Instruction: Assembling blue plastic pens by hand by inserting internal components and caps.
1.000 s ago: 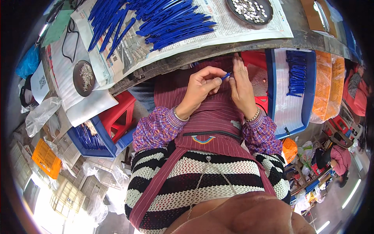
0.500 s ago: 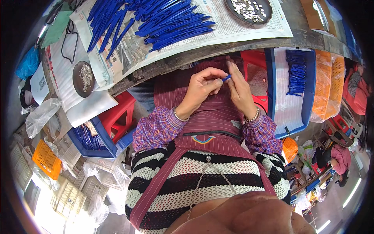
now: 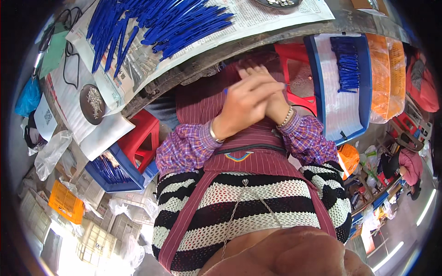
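Observation:
In front of my apron, my left hand [image 3: 246, 103] lies across my right hand [image 3: 275, 103], the two pressed together. The left fingers are closed over the right hand, and small bits of blue show at the left hand's near side and at its fingertips. They look like parts of a slim blue plastic stick, mostly hidden between the hands. My right hand's fingers stretch out beyond the left, slightly blurred. Ahead, a pile of long blue plastic sticks [image 3: 179, 27] lies on newspaper [image 3: 258, 20] on the worktable.
A dark dish [image 3: 87, 110] of small silvery parts sits at the table's left, and another dish [image 3: 278, 4] of round silvery pieces at the far edge. A blue tray [image 3: 363, 106] with blue sticks stands right; a blue bin [image 3: 122, 186] and red stool [image 3: 140, 142] stand left.
My left hand has moved over my right, and the blue tip pinched between them is now mostly covered. My right hand has tilted to the left. The whole view has shifted slightly.

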The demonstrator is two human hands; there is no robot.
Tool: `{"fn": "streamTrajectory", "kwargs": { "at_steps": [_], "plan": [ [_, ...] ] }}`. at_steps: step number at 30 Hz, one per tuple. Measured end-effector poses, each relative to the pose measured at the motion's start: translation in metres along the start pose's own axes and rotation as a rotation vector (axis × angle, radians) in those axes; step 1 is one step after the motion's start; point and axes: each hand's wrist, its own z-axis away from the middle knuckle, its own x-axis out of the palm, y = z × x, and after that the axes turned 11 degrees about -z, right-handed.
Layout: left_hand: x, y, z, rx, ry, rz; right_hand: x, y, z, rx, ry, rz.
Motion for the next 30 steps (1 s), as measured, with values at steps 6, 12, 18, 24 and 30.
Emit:
{"fn": "streamTrajectory", "kwargs": {
  "at_steps": [6,12,18,24,30],
  "plan": [
    [0.046,0.022,-0.012,0.177,-0.321,-0.067,0.037,-0.013,-0.024,-0.175,0.067,-0.003],
    [0.082,0.030,0.003,-0.032,-0.462,0.554,0.046,-0.039,-0.031,-0.149,-0.121,-0.147],
    [0.081,0.029,0.005,-0.066,-0.424,0.587,0.049,-0.046,-0.035,-0.162,-0.091,-0.276],
    [0.060,0.040,-0.012,-0.018,-0.402,0.486,0.035,-0.036,-0.033,-0.174,-0.024,-0.434],
    [0.024,0.045,-0.028,-0.008,-0.269,0.443,0.018,-0.031,-0.031,-0.099,-0.172,-0.619]
  ]
}}
